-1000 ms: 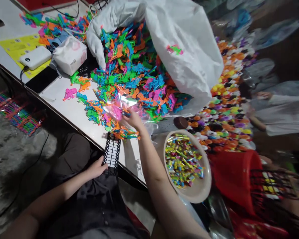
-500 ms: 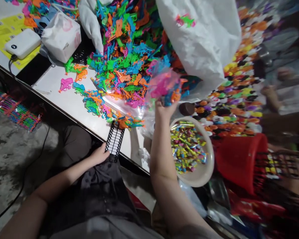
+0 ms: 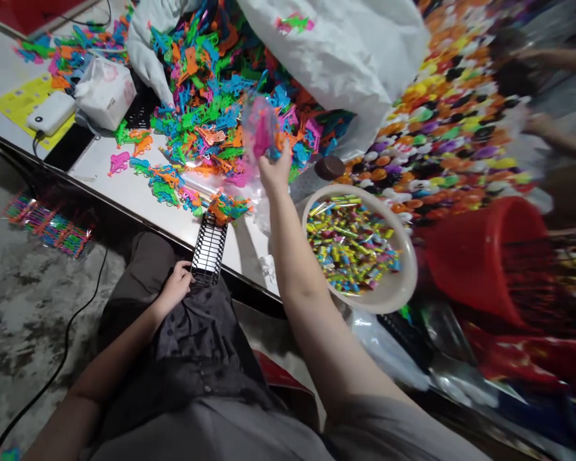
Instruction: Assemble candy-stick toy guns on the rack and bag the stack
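My right hand [image 3: 276, 169] is over the near side of a big heap of small pistol-shaped plastic toys [image 3: 221, 109], in pink, blue, green and orange. It grips a clear plastic bag [image 3: 258, 121] with something pink showing through; blur hides the details. My left hand [image 3: 177, 283] is at my lap, fingers curled at the lower left corner of a black plastic basket [image 3: 208, 253] with open lattice sides. That basket tilts against the table edge, and several of the toys [image 3: 229, 208] lie at its far end.
A round pale tub [image 3: 408, 275] of small wrapped pieces stands right of my right forearm, near a red bucket [image 3: 470, 256]. A white sack [image 3: 350, 57] lies behind the heap. Tissue pack [image 3: 105, 93], power bank [image 3: 52, 110] and phone [image 3: 70, 150] sit left. Another person's arm [image 3: 557, 134] shows far right.
The view has shifted. My right hand has moved left over the toy heap with the bag. My left hand has slid to the basket's lower corner.
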Tool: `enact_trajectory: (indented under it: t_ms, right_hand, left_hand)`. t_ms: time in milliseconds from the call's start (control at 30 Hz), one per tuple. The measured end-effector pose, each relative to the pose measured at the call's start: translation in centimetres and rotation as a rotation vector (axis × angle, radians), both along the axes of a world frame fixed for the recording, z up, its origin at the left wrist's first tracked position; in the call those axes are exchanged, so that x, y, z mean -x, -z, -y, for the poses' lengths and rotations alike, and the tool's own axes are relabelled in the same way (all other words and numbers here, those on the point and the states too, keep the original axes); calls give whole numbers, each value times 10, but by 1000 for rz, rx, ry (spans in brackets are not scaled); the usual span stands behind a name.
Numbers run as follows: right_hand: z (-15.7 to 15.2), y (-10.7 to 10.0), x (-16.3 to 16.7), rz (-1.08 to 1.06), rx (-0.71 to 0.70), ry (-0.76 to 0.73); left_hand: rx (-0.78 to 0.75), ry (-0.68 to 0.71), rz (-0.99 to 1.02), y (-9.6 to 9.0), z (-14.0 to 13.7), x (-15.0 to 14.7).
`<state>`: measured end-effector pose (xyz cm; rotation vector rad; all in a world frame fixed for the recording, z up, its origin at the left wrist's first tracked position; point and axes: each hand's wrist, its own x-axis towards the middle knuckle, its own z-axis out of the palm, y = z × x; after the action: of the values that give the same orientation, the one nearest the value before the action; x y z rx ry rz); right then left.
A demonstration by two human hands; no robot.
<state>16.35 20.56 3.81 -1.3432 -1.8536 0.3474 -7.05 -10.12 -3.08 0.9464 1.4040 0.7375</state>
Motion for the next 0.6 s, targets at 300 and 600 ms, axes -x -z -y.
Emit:
enact_trajectory:
  t_ms: [300, 600]
  right_hand:
    - [31, -24, -19, -48, -17, 86]
    - [51, -37, -18, -248, 10, 153]
  left_hand:
    - [-232, -32, -240, -17, -1, -5]
    - [-265, -69, -267, -18, 14, 12]
